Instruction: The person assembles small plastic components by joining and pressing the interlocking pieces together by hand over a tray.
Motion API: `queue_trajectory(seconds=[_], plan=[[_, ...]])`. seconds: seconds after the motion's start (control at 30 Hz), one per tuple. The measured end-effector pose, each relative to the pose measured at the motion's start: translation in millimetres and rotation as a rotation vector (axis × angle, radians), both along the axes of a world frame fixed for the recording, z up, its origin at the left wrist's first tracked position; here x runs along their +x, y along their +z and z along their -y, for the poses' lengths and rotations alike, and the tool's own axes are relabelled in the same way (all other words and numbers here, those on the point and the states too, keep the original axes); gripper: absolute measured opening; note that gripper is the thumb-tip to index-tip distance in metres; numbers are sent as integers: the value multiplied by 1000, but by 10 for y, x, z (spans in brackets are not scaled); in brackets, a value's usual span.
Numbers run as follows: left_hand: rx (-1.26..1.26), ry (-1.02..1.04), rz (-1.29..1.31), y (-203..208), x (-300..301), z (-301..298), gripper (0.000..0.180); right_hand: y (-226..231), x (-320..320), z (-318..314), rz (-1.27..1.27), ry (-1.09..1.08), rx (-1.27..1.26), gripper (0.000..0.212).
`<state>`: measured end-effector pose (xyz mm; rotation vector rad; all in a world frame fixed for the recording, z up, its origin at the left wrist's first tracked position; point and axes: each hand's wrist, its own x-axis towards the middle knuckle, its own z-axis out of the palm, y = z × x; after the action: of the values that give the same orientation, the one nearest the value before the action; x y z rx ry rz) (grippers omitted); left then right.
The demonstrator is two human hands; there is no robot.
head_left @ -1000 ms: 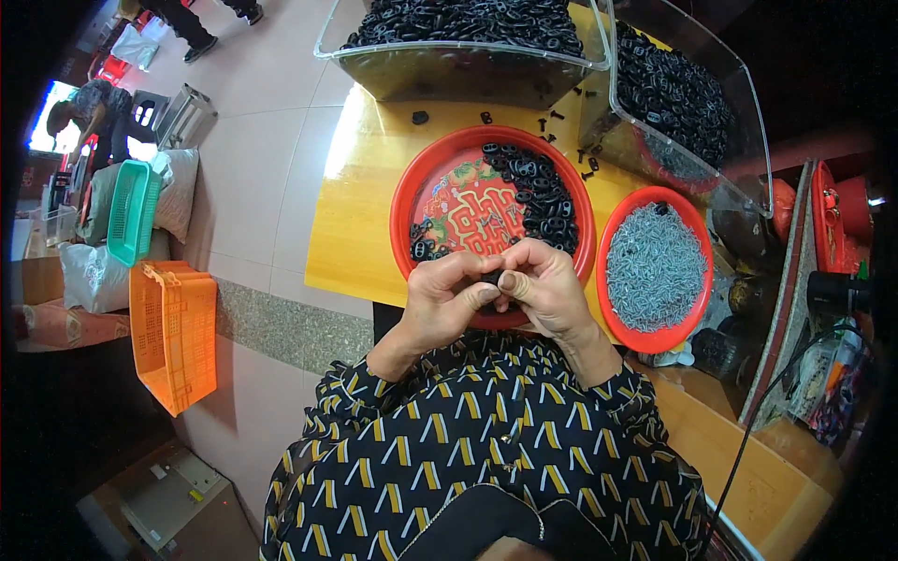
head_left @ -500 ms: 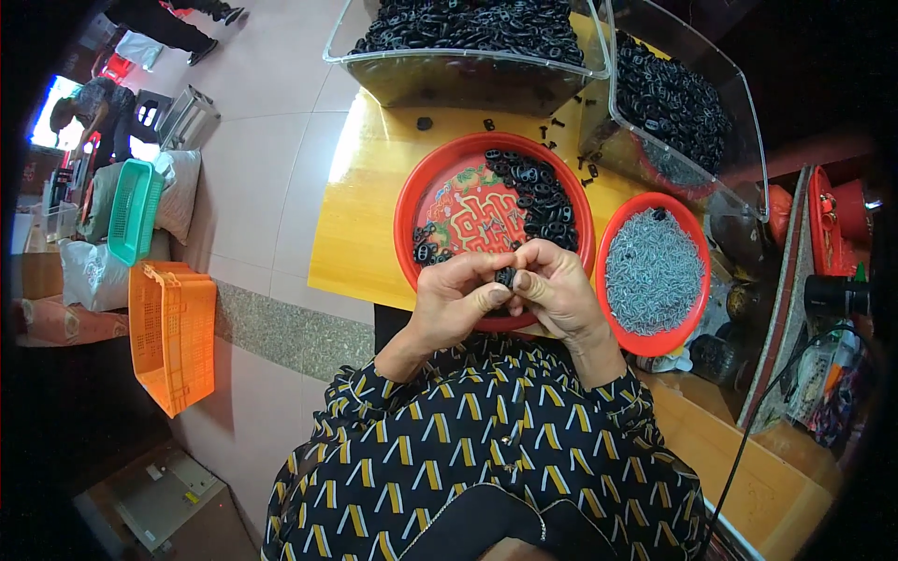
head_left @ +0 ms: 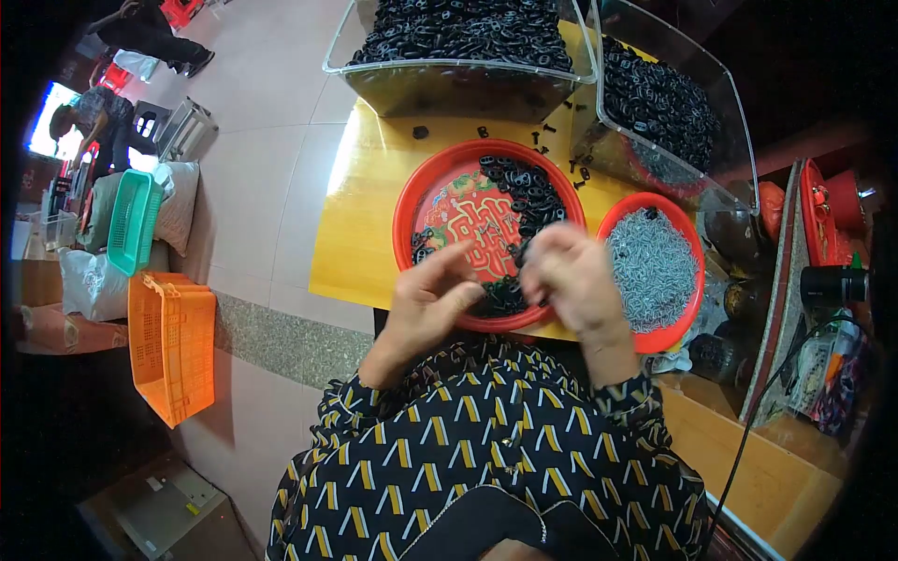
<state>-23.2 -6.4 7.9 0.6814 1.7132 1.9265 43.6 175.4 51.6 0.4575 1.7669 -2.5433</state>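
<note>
Both my hands are at the near edge of a round red tray (head_left: pixel 403 229) holding loose small black two-holed plastic pieces (head_left: pixel 541 198). My left hand (head_left: pixel 426 304) is at the tray's near left, thumb and forefinger apart, with nothing visible between them. Over the tray's near right rim is my right hand (head_left: pixel 578 285), smeared by motion; whether its fingers hold anything is unclear. More black pieces (head_left: pixel 503 297) lie in the tray between my hands. To the right, a red oval bowl (head_left: pixel 658 340) is full of small silvery screws (head_left: pixel 652 266).
Two clear plastic bins (head_left: pixel 468 89) heaped with black pieces stand at the back of the yellow table (head_left: pixel 351 234). Stray black parts (head_left: pixel 483 132) lie before them. An orange crate (head_left: pixel 173 351) and green basket (head_left: pixel 134 222) are at left. Other people (head_left: pixel 154 35) are far left.
My hands were together, pinching a small black piece over the tray's near edge. Now they are apart, the left lower left, the right farther right, and the piece no longer shows between them.
</note>
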Motion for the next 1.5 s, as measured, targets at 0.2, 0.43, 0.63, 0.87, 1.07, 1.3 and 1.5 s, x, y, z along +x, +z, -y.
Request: queue_trajectory(seconds=[0.2,0.43,0.63,0.87,1.07,1.3,1.5], plan=[[-251,235,-398,60,-248,221,23,507,-215,-472,-320,-507,-93,20],[-345,195,-600,16,-312,242,23,-168,-142,103,-168,49,1036,12],[-358,173,-621,42,-351,183,19,-380,-197,465,-271,205,1369,9],[-304,111,-777,4,-458,-90,18,-479,-235,566,-234,271,1500,12],[-345,-91,-841,-69,-685,-378,13,-489,-211,571,-256,237,1522,11],[-507,-161,-898,47,-792,-242,9,-310,19,305,-325,60,1139,13],[-716,-383,-1075,72,-754,-239,8,-259,66,237,-259,-16,1054,15]])
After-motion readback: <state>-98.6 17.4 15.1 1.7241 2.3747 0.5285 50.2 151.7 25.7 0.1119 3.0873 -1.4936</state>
